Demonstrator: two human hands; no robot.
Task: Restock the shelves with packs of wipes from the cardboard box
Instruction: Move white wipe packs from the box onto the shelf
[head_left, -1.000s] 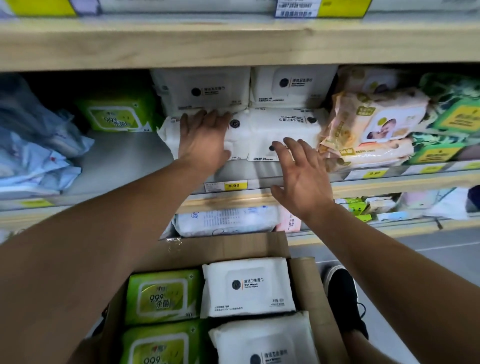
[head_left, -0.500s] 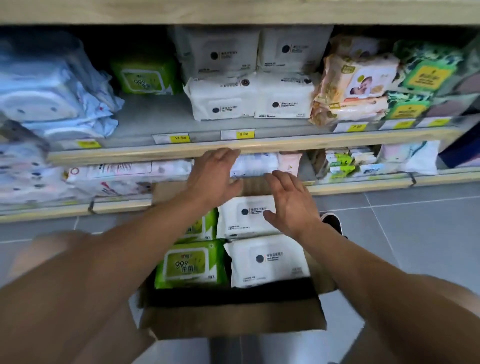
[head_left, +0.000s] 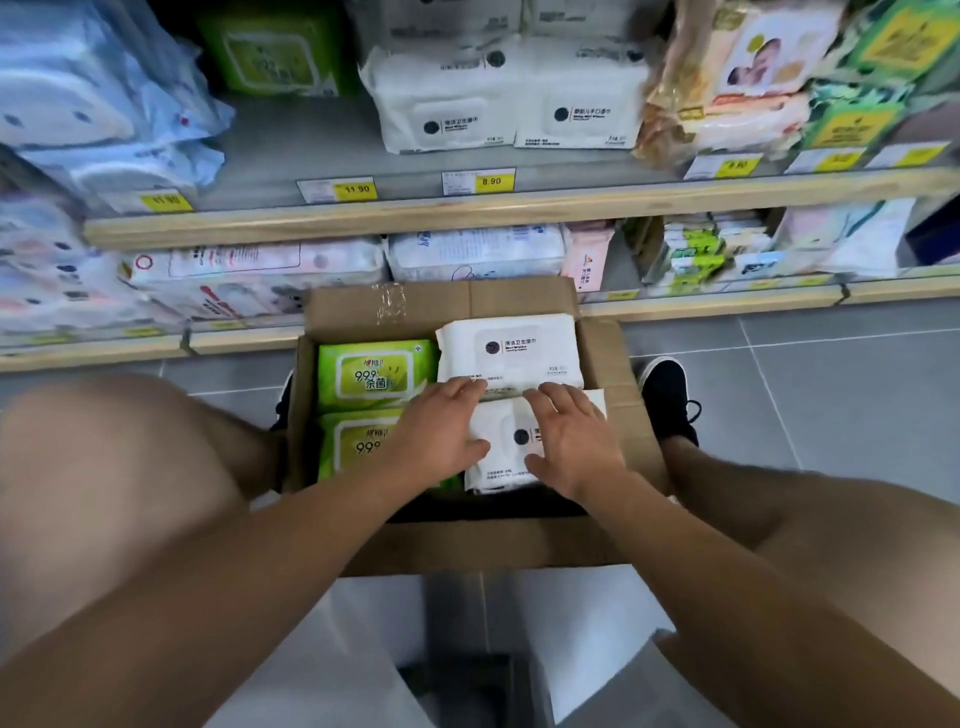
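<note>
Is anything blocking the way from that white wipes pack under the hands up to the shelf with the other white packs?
Nothing visible does. Both hands, left and right, rest on the near white pack in the open cardboard box, and bare shelf lies beside the stacked white packs.

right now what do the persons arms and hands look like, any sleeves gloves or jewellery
Both arms are bare as far up as the frame shows, with no sleeves in view. The left hand and right hand wear no gloves, and no rings, watch or bracelet can be seen on the fingers or wrists. The legs are bare too, and a black shoe shows beside the cardboard box.
</note>
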